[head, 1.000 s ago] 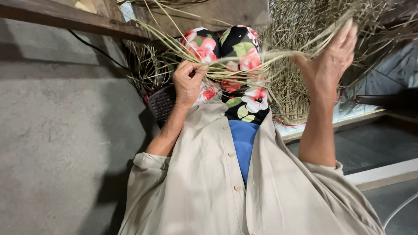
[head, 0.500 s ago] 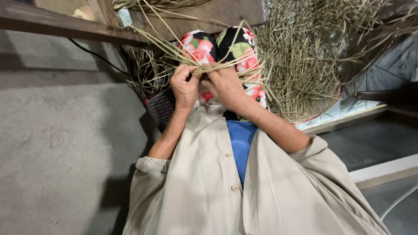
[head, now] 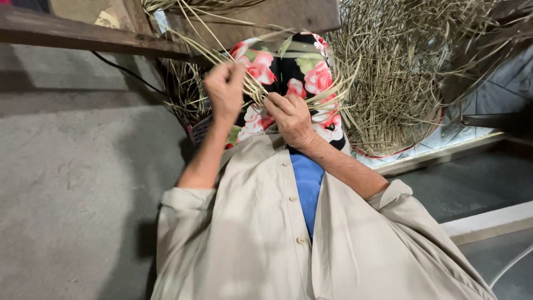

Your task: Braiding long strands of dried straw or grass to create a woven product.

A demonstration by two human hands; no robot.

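Hands close together over floral cloth (head: 311, 78): left hand (head: 225, 89) fisted on straw strands (head: 252, 86), right hand (head: 291, 116) pinching them, keeping strands taut.

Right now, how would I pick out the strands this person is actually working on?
Start at the big heap of dry straw, then look left to the flowered cloth over the lap. There the left hand and right hand pinch a thin bundle of pale strands: gathered and taut, unlike the loose tangled heap.
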